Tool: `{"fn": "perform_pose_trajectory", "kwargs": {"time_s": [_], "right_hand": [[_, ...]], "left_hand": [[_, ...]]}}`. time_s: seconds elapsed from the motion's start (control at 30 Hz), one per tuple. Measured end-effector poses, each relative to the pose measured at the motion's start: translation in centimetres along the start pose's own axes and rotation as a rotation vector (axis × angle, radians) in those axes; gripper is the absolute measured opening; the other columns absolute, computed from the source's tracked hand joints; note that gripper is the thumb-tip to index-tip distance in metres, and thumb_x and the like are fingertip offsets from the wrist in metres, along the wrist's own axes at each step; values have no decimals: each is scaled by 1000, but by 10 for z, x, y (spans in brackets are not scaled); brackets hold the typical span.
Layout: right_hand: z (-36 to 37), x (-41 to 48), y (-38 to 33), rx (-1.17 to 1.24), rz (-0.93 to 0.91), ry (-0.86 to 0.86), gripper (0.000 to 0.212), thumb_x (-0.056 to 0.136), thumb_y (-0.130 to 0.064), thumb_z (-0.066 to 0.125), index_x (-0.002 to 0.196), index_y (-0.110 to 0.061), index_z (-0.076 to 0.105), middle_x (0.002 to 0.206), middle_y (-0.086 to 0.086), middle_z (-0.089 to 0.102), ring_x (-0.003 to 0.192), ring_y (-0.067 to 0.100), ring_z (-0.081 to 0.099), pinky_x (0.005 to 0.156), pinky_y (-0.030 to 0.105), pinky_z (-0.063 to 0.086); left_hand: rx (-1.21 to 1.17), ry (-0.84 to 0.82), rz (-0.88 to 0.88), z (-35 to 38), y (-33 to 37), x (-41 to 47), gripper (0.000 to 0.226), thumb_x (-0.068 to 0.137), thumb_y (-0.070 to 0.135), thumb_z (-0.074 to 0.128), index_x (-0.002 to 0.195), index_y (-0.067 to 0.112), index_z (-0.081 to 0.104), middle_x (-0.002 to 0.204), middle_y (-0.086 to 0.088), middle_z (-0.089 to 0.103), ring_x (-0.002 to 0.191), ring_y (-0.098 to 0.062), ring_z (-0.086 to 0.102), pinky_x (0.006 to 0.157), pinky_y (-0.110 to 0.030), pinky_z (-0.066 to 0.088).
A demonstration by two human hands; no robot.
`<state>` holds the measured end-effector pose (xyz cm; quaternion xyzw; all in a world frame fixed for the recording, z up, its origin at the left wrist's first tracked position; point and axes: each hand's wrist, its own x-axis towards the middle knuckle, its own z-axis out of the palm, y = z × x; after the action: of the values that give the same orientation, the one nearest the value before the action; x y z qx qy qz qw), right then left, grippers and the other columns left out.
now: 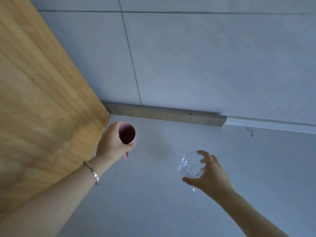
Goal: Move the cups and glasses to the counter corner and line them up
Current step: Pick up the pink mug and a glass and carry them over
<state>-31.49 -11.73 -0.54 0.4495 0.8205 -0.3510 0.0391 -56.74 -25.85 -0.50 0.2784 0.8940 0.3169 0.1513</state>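
Head view: left hand grips pink cup near the corner; right hand grips clear glass. Next, probably set both down side by side.

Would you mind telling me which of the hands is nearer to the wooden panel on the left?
Left. The left hand, gripping the pink mug, is right beside the wooden panel; the right hand, holding the clear glass, is farther out over the counter.

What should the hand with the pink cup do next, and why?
Probably set it down. The left hand holds the pink cup right by the counter corner, where the wooden panel meets the tiled wall. That looks like the start of the line. The right hand grips the clear glass further out, so it could go beside it afterwards.
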Motion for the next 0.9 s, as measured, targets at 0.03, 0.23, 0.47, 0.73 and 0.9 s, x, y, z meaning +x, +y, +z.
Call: {"fn": "perform_pose_trajectory", "kwargs": {"time_s": [0.03,0.23,0.47,0.73,0.9], "right_hand": [[8,6,-13,-4,-1,-5,94,57,-47,83,135,-31,33,125,-4,48,105,17,61,88,30,50],[48,49,-71,39,20,-15,89,59,-41,83,132,-25,34,128,-1,43,108,21,59,89,29,48],[84,129,-145,129,2,30,88,67,-37,81,135,-18,30,134,4,35,111,26,57,87,29,46],[123,178,-202,239,71,100,82,68,-29,80,128,-12,28,123,11,32,109,36,55,88,39,53],[120,166,-190,360,16,8,102,72,-25,79,145,-13,9,136,11,26,124,31,45,102,35,42]], "left_hand": [[11,-6,1,-4,-8,17,57,56,20,78,99,36,45,97,-1,65,67,-26,70,63,-22,54],[24,18,-1,-12,-45,90,72,59,8,80,125,12,50,126,-8,55,109,-32,59,91,-33,47],[-63,-5,70,-17,-76,137,70,53,-1,75,119,5,54,121,-11,56,112,-28,55,93,-35,45],[-31,-84,163,-22,-84,147,72,49,4,80,116,15,55,117,-3,59,107,-22,56,89,-31,47],[-31,-77,151,-21,-84,143,79,53,-4,76,127,8,50,132,-8,52,122,-25,50,96,-30,43]]}}
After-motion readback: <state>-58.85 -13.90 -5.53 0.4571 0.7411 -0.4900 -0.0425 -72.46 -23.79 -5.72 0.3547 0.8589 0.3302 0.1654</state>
